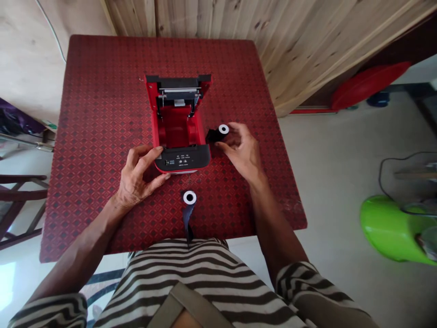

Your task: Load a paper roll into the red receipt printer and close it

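Observation:
A small red and black printer stands in the middle of the red patterned table, lid open, its red paper bay empty. My left hand grips the printer's front left corner, thumb and fingers on the black control panel. My right hand is closed around a black-wrapped paper roll with a white end, just right of the printer. A second roll stands near the table's front edge, trailing a dark strip toward me.
A wooden plank wall rises behind the table. A green fan base and a red object sit on the floor to the right. A dark wooden chair frame is at the left.

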### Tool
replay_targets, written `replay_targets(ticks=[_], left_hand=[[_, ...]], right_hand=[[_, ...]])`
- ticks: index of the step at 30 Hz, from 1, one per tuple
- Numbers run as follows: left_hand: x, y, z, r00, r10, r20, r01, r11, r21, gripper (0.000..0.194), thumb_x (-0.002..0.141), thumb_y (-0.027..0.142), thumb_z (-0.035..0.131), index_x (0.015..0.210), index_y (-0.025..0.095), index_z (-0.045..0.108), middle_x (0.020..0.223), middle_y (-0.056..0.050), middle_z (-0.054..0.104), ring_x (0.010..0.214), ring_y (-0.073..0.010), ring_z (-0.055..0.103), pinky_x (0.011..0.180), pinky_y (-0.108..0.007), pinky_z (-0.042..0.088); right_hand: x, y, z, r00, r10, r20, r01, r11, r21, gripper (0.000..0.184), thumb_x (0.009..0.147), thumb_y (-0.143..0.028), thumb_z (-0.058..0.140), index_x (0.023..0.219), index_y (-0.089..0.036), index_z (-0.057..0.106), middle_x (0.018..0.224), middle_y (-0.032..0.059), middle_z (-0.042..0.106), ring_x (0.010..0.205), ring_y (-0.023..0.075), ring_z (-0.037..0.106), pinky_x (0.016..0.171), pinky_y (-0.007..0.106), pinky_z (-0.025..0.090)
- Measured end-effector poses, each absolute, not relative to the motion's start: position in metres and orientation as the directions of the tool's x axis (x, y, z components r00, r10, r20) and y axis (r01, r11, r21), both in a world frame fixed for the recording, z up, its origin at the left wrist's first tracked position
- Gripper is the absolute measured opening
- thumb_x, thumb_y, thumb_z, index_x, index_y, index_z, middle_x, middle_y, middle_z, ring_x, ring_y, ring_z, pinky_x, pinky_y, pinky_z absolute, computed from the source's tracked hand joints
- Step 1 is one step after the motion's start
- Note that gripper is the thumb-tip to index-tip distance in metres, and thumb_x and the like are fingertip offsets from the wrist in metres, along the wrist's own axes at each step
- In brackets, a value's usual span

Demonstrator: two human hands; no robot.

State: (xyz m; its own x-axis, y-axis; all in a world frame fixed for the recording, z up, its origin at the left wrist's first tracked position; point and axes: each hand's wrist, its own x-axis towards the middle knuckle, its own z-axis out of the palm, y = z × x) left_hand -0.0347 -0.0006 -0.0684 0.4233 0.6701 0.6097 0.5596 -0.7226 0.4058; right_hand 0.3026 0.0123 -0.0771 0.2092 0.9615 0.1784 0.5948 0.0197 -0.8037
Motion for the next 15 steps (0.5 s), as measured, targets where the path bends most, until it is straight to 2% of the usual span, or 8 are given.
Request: replay_targets(ticks=[2, 3, 4, 6, 8, 11, 13, 15], left_hand=[[-0.034, -0.002, -0.069, 0.415, 0.686, 0.598, 0.573, -0.707, 0.413, 0.069, 0.097, 0.05, 0.077, 0.157, 0.029, 0.051, 0.136, -0.009, 0.067, 0.119, -0.0246, 0.07, 0.104, -0.042, 0.065], [-0.034, -0.002, -0.069, 0.411, 0.693, 0.592, 0.581, -0.7, 0.417, 0.068, 0.098, 0.052, 0.076, 0.157, 0.03, 0.051, 0.135, -0.009, 0.067, 0.119, -0.0247, 0.07, 0.103, -0.042, 0.065], [-0.033, -0.003, -0.069, 0.408, 0.698, 0.589, 0.585, -0.695, 0.418, 0.067, 0.098, 0.053, 0.075, 0.157, 0.03, 0.051, 0.134, -0.01, 0.067, 0.119, -0.0248, 0.07, 0.103, -0.042, 0.065], [-0.032, -0.003, -0.069, 0.405, 0.697, 0.591, 0.585, -0.695, 0.418, 0.067, 0.099, 0.053, 0.074, 0.157, 0.029, 0.051, 0.134, -0.01, 0.066, 0.118, -0.0249, 0.07, 0.103, -0.043, 0.065], [-0.032, -0.003, -0.07, 0.403, 0.694, 0.596, 0.584, -0.697, 0.416, 0.068, 0.098, 0.053, 0.075, 0.157, 0.029, 0.05, 0.133, -0.01, 0.067, 0.119, -0.0255, 0.07, 0.103, -0.044, 0.065], [-0.032, -0.003, -0.069, 0.406, 0.699, 0.589, 0.586, -0.694, 0.419, 0.07, 0.098, 0.051, 0.076, 0.158, 0.03, 0.048, 0.136, -0.01, 0.067, 0.121, -0.0263, 0.069, 0.105, -0.045, 0.064], [-0.033, -0.003, -0.069, 0.41, 0.699, 0.585, 0.587, -0.694, 0.418, 0.07, 0.098, 0.05, 0.076, 0.159, 0.03, 0.047, 0.138, -0.01, 0.067, 0.122, -0.0264, 0.069, 0.106, -0.045, 0.064], [-0.033, -0.003, -0.067, 0.419, 0.693, 0.586, 0.582, -0.701, 0.412, 0.07, 0.099, 0.049, 0.075, 0.159, 0.029, 0.046, 0.137, -0.011, 0.067, 0.122, -0.0261, 0.069, 0.105, -0.044, 0.065]], right_hand=[[0.302, -0.013, -0.054, 0.26, 0.937, 0.231, 0.618, 0.022, -0.786, 0.049, 0.083, -0.036, 0.082, 0.128, -0.022, 0.067, 0.122, 0.0105, 0.08, 0.074, 0.0164, 0.07, 0.067, 0.032, 0.056], [0.3, -0.028, -0.043, 0.276, 0.935, 0.225, 0.616, 0.008, -0.787, 0.034, 0.087, -0.035, 0.079, 0.118, -0.023, 0.071, 0.107, 0.0066, 0.082, 0.073, 0.0166, 0.07, 0.066, 0.031, 0.057], [0.295, -0.043, -0.032, 0.225, 0.96, 0.167, 0.61, -0.005, -0.792, 0.02, 0.09, -0.035, 0.078, 0.107, -0.024, 0.074, 0.095, 0.0031, 0.081, 0.072, 0.0165, 0.07, 0.066, 0.03, 0.057], [0.282, -0.071, -0.02, -0.026, 1.0, -0.004, 0.554, 0.011, -0.833, 0.01, 0.091, -0.032, 0.08, 0.098, -0.025, 0.078, 0.085, 0.0004, 0.08, 0.069, 0.016, 0.071, 0.062, 0.028, 0.057], [0.263, -0.089, -0.023, -0.225, 0.971, -0.081, 0.507, 0.046, -0.861, 0.022, 0.09, -0.023, 0.08, 0.111, -0.026, 0.08, 0.099, 0.0018, 0.083, 0.071, 0.0154, 0.073, 0.066, 0.03, 0.061], [0.235, -0.098, -0.046, -0.317, 0.948, -0.013, 0.48, 0.149, -0.864, 0.047, 0.09, -0.01, 0.072, 0.134, -0.027, 0.074, 0.129, 0.0072, 0.08, 0.104, 0.0212, 0.079, 0.095, 0.042, 0.066], [0.224, -0.098, -0.059, -0.324, 0.944, 0.064, 0.463, 0.217, -0.859, 0.043, 0.093, -0.009, 0.07, 0.131, -0.026, 0.074, 0.131, 0.008, 0.08, 0.121, 0.0242, 0.076, 0.109, 0.048, 0.061], [0.222, -0.097, -0.056, -0.339, 0.936, 0.097, 0.438, 0.249, -0.864, 0.03, 0.095, -0.015, 0.074, 0.123, -0.026, 0.075, 0.121, 0.0067, 0.082, 0.115, 0.0241, 0.077, 0.107, 0.047, 0.062]])
